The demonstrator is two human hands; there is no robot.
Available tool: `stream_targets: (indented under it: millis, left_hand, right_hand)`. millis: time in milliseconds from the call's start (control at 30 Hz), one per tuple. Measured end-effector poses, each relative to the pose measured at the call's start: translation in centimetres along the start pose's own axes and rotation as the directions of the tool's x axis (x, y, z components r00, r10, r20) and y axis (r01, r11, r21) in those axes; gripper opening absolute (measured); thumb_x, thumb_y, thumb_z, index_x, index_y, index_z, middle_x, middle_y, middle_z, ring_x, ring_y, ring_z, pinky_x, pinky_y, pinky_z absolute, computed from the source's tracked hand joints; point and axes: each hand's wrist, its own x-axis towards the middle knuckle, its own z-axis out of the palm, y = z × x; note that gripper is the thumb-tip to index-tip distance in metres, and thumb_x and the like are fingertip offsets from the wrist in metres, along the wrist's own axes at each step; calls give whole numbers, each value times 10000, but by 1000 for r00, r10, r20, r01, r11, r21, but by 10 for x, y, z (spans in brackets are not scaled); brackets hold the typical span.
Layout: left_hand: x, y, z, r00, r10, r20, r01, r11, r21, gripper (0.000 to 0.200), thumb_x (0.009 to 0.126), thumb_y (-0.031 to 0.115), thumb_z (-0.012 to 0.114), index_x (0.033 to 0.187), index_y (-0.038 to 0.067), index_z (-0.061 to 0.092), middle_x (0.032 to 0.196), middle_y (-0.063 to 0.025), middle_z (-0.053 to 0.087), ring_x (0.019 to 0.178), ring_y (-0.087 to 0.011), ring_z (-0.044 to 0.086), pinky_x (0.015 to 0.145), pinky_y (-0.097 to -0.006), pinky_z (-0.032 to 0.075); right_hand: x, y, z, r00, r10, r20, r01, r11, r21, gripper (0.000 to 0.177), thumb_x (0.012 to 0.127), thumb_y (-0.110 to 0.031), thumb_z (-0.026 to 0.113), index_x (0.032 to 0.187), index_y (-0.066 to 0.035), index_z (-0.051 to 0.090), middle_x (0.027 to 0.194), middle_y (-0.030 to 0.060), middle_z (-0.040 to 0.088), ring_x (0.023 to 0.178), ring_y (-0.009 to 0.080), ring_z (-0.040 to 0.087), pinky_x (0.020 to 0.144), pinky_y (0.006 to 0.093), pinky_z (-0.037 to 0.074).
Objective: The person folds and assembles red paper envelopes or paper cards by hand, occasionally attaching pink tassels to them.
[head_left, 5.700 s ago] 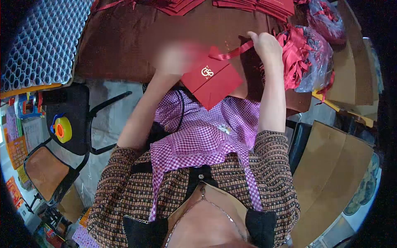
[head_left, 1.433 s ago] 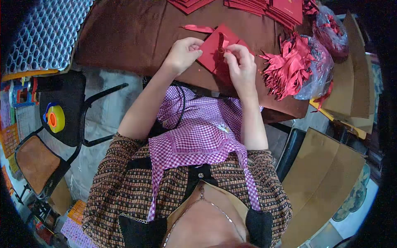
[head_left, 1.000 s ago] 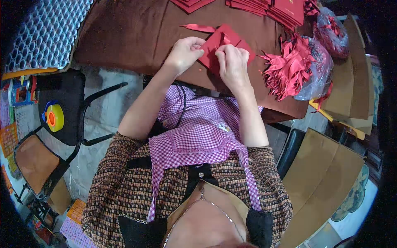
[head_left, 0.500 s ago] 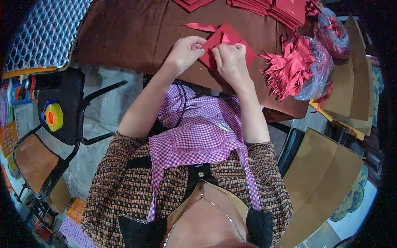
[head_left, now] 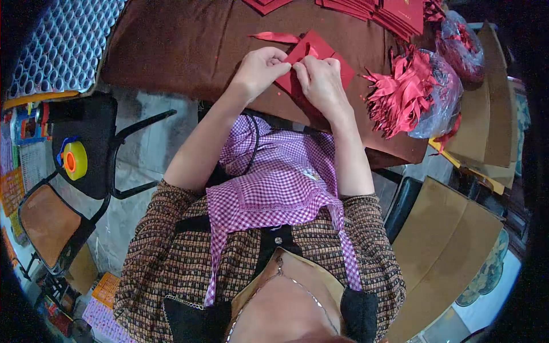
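Note:
A red card or envelope (head_left: 337, 52) lies turned like a diamond near the front edge of the brown-covered table, with a red satin ribbon (head_left: 311, 50) across its upper part. My left hand (head_left: 260, 70) is closed at the card's left corner, thumb and forefinger pinched; what lies between them is too small to make out. Over the middle of the card, my right hand (head_left: 323, 83) has curled fingers closed on the ribbon, close to the left fingertips. A loose piece of red ribbon (head_left: 274, 37) lies just beyond my left hand.
To the right, a bunch of red ribbons (head_left: 403, 94) spills from a clear plastic bag (head_left: 443, 94). Stacked red cards (head_left: 394, 17) lie at the far right. A tray of small round pieces (head_left: 63, 46) is at upper left. A chair (head_left: 86, 148) holds a yellow tape roll (head_left: 75, 160).
My left fingertips have moved slightly right, towards my right hand. The right hand has turned a little, its fingers less tightly balled. The card has barely shifted.

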Motion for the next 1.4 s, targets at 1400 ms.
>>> stream_targets:
  millis: [1400]
  left_hand:
    - [0, 2, -9, 999, 1, 51, -8, 990, 141, 231, 821, 11, 629, 1050, -6, 613, 883, -9, 617, 800, -80, 574, 739, -233, 492]
  right_hand:
    - [-12, -9, 11, 952, -140, -273, 118, 988, -97, 131, 754, -119, 687, 750, -55, 572, 643, 81, 578, 656, 252, 575, 772, 401, 385]
